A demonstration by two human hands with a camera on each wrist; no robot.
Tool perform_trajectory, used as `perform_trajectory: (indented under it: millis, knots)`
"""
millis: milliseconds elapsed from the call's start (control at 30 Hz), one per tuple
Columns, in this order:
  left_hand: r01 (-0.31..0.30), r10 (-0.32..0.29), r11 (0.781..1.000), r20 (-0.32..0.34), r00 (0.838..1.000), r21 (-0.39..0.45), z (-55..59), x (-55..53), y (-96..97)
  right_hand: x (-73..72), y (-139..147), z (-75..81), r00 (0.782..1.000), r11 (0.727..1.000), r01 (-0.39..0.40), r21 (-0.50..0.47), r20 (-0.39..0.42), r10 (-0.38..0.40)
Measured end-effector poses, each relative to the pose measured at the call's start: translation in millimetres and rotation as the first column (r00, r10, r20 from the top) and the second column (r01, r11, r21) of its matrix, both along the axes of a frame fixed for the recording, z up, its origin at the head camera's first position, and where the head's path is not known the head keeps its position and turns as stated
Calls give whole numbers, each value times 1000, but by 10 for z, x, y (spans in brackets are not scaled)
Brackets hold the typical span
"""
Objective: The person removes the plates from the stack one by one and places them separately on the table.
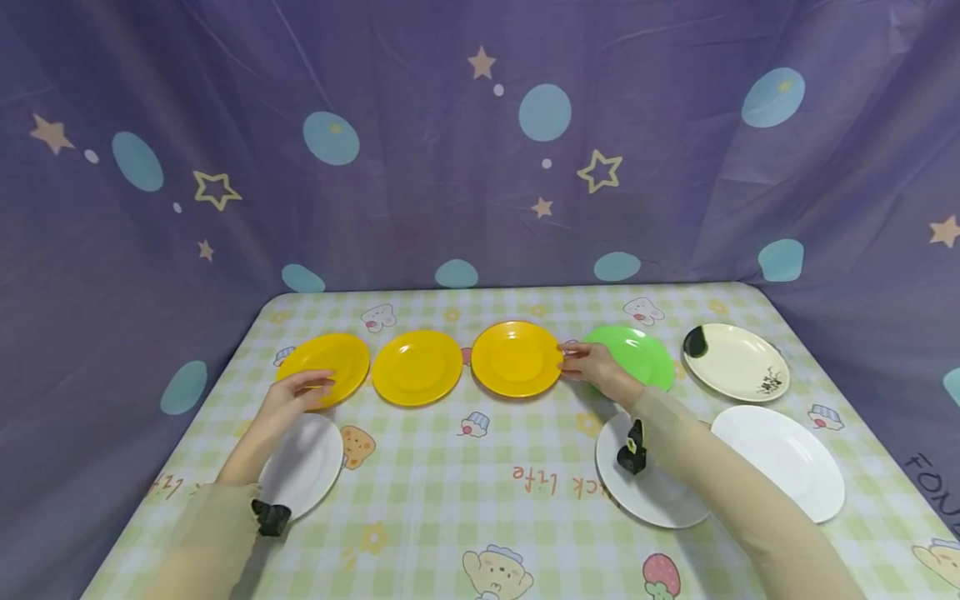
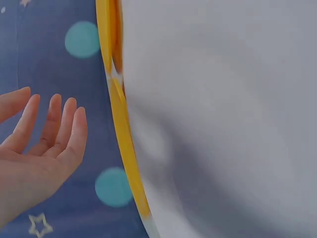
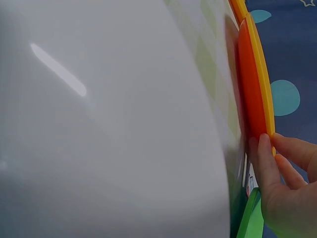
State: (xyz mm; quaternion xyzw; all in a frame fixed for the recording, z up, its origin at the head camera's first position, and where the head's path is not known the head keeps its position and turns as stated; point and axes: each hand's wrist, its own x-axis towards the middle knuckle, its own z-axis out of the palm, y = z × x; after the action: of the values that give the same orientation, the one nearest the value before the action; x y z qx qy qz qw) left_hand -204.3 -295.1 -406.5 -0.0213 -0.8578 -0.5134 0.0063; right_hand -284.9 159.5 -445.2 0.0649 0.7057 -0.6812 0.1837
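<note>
My right hand (image 1: 600, 371) pinches the right rim of a yellow plate (image 1: 517, 358), the rightmost of three in a row. In the right wrist view, fingers and thumb lie on either side of that rim, and the plate's orange underside shows. Over the near edge of the leftmost yellow plate (image 1: 341, 358) is my left hand (image 1: 283, 404); the left wrist view shows its fingers loosely bent with nothing between them. Between these two lies another yellow plate (image 1: 417, 368). A green plate (image 1: 637, 354) sits partly hidden behind my right hand.
A small white plate (image 1: 311, 467) lies under my left forearm. Two more white plates, one (image 1: 645, 496) partly beneath my right sleeve and one (image 1: 780, 462) beside it, are at right. Behind them rests a cream plate (image 1: 735, 362) with dark decoration. A purple curtain (image 1: 450, 167) hangs behind the checked tablecloth (image 1: 420, 517).
</note>
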Motion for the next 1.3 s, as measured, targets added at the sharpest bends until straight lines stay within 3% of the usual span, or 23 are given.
perform_trajectory:
  millis: [167,367,533,867,1300]
  knots:
    - [32,-32,999,80,996,0,89,-122,359,-7,-3,7,1000,1000,0,0,-2,0]
    - [69,-75,996,100,992,62,95,-236,718,-8,-5,6,1000,1000,1,-6,-8,-1]
    - [89,-104,989,121,987,121,9,-345,969,-2,-5,6,1000,1000,-4,-14,-12,4]
    - [69,-91,983,128,988,169,-174,-518,1388,12,2,1,1000,1000,-5,-18,-17,5]
    - [0,-40,983,216,975,183,-291,-654,1711,15,3,-1,1000,1000,1,-16,-11,-1]
